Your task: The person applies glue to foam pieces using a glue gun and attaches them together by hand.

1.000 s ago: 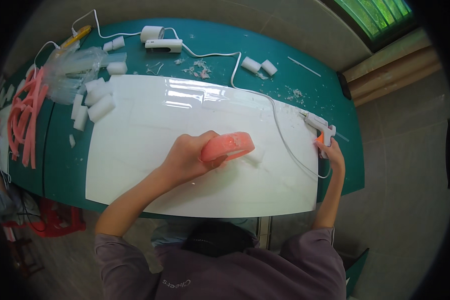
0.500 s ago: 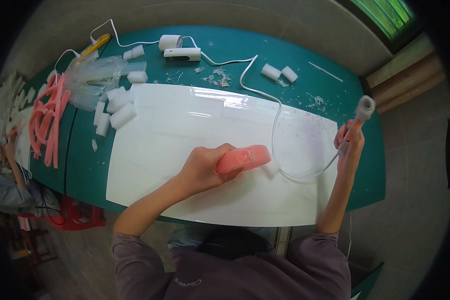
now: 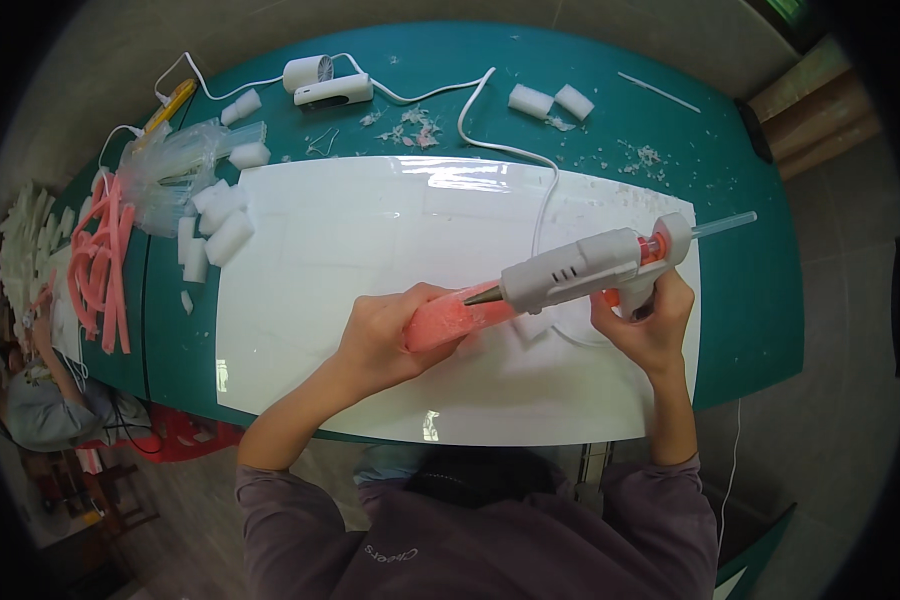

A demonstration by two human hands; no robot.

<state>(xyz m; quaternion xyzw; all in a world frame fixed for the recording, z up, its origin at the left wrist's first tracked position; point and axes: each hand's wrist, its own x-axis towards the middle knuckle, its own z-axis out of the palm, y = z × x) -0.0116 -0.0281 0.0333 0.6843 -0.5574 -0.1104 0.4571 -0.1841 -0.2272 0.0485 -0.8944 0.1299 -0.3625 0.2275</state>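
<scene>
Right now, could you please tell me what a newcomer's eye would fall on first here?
Probably the white glue gun in the right hand, its metal tip at the pink band held in the left hand. Next might come the loose pink strips toward the green table's left end.

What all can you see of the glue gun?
The glue gun has a white, plastic-looking body with orange parts, dark side slots and a pointed metallic nozzle; a translucent stick juts from its rear. Gripped by the right hand above the white board, it points left, its nozzle at the pink band in the left hand; contact is unclear.
</scene>
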